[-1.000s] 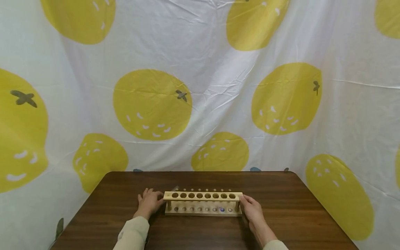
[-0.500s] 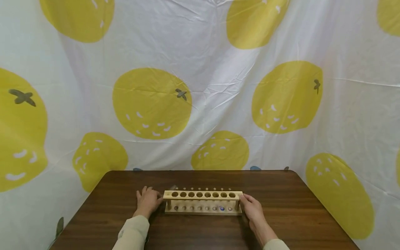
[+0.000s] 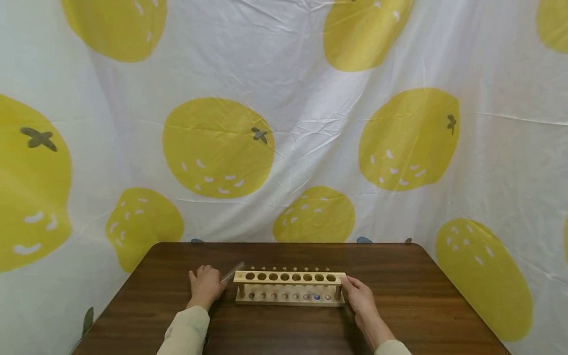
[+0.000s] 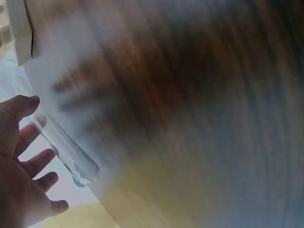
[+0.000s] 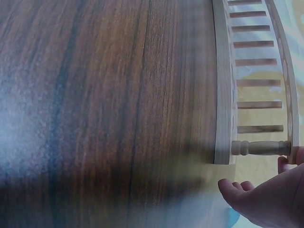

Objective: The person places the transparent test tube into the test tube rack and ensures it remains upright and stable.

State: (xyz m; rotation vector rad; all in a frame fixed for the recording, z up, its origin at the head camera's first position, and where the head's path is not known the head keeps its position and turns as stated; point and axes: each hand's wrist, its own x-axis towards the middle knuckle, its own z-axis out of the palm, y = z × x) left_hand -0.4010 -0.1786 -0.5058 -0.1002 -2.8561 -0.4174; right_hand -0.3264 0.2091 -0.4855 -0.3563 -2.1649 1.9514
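Observation:
A wooden test tube rack (image 3: 288, 302), with a row of holes along its top board, stands upright on the table. My right hand (image 3: 360, 298) grips the right end of that board; the right wrist view shows the rack's end post (image 5: 261, 148) close by the right hand (image 5: 268, 197). At the left end, my left hand (image 3: 206, 286) pinches a clear glass test tube (image 3: 232, 271) between thumb and forefinger. In the left wrist view the test tube (image 4: 71, 149) lies slanted across the fingers of the left hand (image 4: 19, 166), its other fingers spread.
The dark wood-grain table (image 3: 426, 296) extends around the rack on all sides. Behind the table hangs a white cloth (image 3: 306, 133) printed with yellow lemons. A row of small wooden pegs (image 3: 285, 269) runs along the rack's back side.
My left hand has moved a little to the left, away from the rack's end, and more of the test tube shows now. The right hand and rack have stayed put.

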